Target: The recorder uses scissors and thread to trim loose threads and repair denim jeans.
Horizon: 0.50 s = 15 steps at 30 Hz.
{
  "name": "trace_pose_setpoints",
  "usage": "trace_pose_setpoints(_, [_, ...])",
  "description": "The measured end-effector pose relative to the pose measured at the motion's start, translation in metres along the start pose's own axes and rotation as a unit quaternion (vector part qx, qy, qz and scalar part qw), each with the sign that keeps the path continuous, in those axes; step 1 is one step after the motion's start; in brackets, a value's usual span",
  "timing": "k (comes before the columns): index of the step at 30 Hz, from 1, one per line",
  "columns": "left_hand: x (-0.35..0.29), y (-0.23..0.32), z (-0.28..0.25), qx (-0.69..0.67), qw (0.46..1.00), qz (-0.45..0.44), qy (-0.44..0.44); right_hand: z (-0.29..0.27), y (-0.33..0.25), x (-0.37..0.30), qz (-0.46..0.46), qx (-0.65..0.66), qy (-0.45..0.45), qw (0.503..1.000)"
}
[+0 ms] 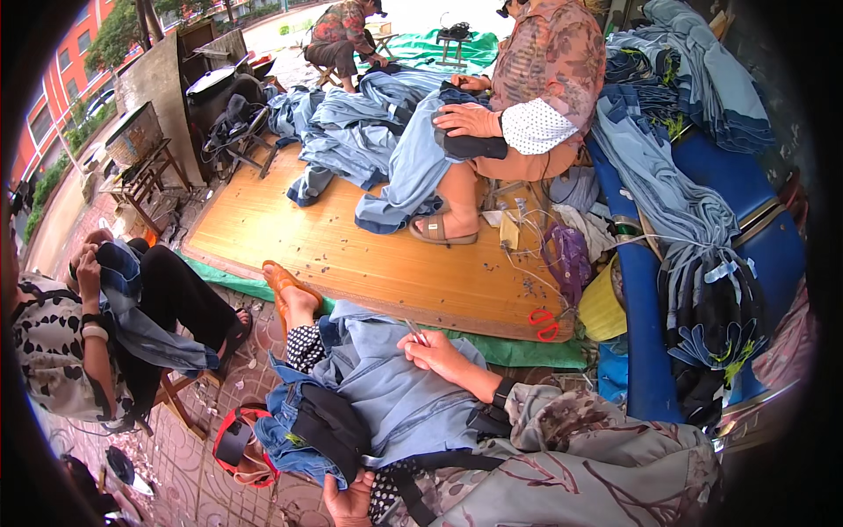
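A pair of light blue jeans (pixel 395 386) lies across my lap, its dark inner fabric (pixel 329 430) and folded blue waist part turned toward the lower left. My left hand (pixel 349 499) pinches the lower edge of that dark fabric between thumb and fingers. Above the pale denim, my right hand (pixel 430 350) is closed round a small slim metal tool (pixel 415 332), whose tip points up and left; its exact kind is too small to tell. Green thread ends (pixel 294 438) show on the blue denim.
A low wooden board (pixel 351 255) holds piled jeans (pixel 351 132) and red-handled scissors (pixel 543 325). A seated co-worker (pixel 544 79) handles denim across from me; another (pixel 66 342) sits left. Bundled jeans (pixel 702 228) lie over a blue padded surface (pixel 650 351) at right. A red bag (pixel 241 448) stands beside me.
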<state>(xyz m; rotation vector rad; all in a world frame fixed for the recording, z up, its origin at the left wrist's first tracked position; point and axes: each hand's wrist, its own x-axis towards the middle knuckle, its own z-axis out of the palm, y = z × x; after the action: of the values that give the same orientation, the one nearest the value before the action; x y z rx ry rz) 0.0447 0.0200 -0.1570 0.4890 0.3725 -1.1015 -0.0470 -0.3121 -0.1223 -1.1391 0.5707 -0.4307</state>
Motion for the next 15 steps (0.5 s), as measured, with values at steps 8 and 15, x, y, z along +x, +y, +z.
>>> trace_pose_setpoints(8, [-0.004, -0.004, 0.022, 0.032, 0.998, 0.03, 0.044, -0.001, 0.001, 0.001, 0.001, -0.004, 0.001, 1.0])
trace_pose_setpoints(15, [-0.003, 0.0, 0.018, 0.026, 1.0, 0.011, -0.013, -0.001, 0.002, 0.003, -0.002, -0.008, -0.006, 1.0])
